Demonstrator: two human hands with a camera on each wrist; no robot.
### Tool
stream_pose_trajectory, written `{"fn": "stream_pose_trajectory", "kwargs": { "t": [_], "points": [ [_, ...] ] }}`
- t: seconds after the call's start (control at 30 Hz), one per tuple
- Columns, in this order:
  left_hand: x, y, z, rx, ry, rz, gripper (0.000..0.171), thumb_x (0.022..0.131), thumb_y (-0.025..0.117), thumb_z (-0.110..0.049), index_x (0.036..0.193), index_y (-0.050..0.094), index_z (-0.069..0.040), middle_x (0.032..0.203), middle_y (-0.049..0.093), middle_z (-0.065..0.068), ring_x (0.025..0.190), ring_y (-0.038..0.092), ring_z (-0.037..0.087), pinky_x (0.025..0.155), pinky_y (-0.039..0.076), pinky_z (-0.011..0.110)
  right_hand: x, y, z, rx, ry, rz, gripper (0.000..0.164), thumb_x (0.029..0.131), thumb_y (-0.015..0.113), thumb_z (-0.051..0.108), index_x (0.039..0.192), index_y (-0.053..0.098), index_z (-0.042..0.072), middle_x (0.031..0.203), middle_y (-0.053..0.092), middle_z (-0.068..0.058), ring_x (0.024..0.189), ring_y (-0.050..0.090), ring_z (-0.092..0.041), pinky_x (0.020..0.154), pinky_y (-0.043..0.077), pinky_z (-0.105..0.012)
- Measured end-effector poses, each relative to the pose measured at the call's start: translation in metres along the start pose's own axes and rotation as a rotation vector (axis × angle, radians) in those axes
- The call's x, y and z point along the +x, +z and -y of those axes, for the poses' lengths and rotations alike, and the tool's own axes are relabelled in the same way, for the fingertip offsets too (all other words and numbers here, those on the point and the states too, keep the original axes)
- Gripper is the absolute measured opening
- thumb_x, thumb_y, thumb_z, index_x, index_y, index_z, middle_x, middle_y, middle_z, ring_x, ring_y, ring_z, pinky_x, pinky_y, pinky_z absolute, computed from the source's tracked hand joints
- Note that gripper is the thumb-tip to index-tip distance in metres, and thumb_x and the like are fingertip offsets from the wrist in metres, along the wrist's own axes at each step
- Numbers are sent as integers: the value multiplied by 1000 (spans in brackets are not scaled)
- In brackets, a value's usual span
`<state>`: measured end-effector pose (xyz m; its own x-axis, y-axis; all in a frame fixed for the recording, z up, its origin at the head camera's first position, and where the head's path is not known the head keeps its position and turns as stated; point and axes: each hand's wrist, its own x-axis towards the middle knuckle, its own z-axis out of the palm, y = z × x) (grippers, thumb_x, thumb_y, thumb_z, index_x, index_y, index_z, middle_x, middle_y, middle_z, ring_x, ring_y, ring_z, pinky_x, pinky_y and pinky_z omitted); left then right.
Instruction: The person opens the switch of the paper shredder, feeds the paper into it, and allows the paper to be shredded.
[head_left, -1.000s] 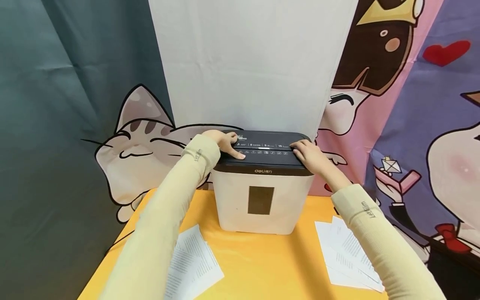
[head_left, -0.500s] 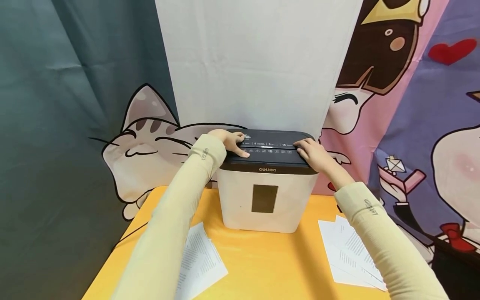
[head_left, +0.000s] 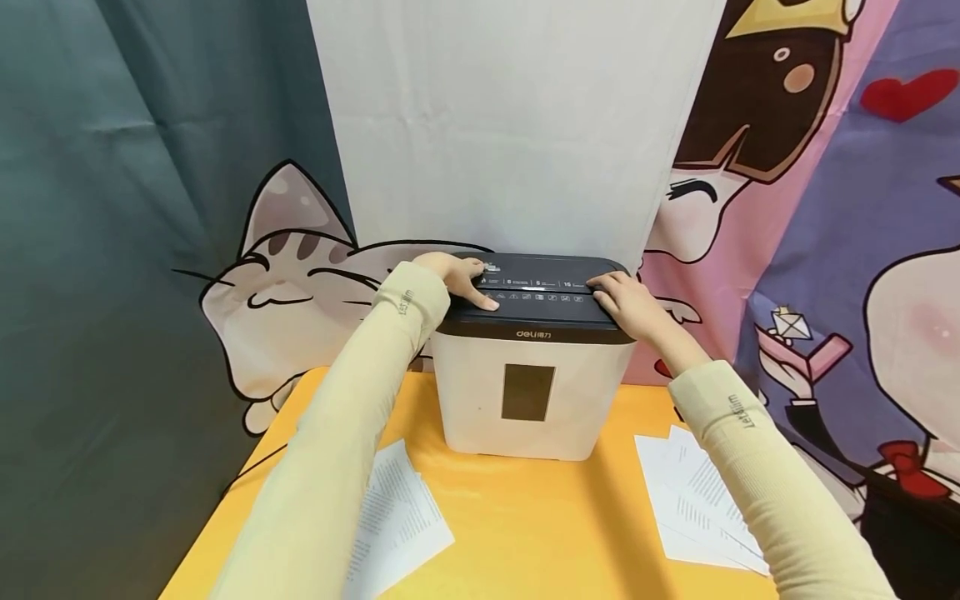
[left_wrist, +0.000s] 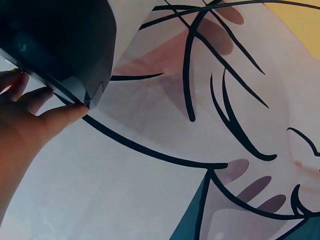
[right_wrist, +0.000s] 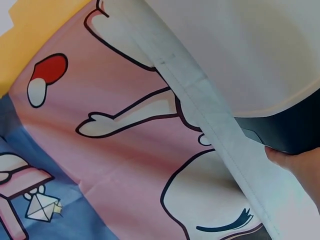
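A paper shredder (head_left: 465,392) with a white bin and a small dark front window (head_left: 528,392) stands upright at the back of the table. My left hand (head_left: 453,275) rests on the left end of its black top (head_left: 540,318), thumb stretched out over the surface. On the right end lies my right hand (head_left: 628,304), fingers laid over the top. In the left wrist view, fingertips of the left hand (left_wrist: 25,122) touch the dark top (left_wrist: 60,45). The right wrist view catches only part of the right hand (right_wrist: 302,172) against the black top (right_wrist: 285,130).
Printed sheets (head_left: 401,517) lie on the yellow table (head_left: 525,525) at the left, partly under my sleeve. More printed sheets (head_left: 693,508) lie at the right. A thin black cord (head_left: 251,469) crosses the table's left edge. A cartoon-printed curtain (head_left: 510,125) hangs behind the shredder.
The head view has shifted slightly. Both hands stay on the top of the shredder, and the sheets lie as before.
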<state>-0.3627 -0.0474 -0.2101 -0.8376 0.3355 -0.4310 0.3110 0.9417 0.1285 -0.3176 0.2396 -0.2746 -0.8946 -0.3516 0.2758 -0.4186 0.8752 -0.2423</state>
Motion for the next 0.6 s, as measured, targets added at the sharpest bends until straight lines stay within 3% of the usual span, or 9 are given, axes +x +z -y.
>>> {"fn": "stream_pose_trajectory", "kwargs": {
  "t": [0.6],
  "points": [
    [4,1,4,17,51,-23,95,87,51,-62,153,2,-14,161,0,2,148,2,22,119,11,40,-1,0,-1,17,3,-11,36,102,37,15,131,48,-3,133,43,-30,127,37,-45,107,25,-58]
  ]
}}
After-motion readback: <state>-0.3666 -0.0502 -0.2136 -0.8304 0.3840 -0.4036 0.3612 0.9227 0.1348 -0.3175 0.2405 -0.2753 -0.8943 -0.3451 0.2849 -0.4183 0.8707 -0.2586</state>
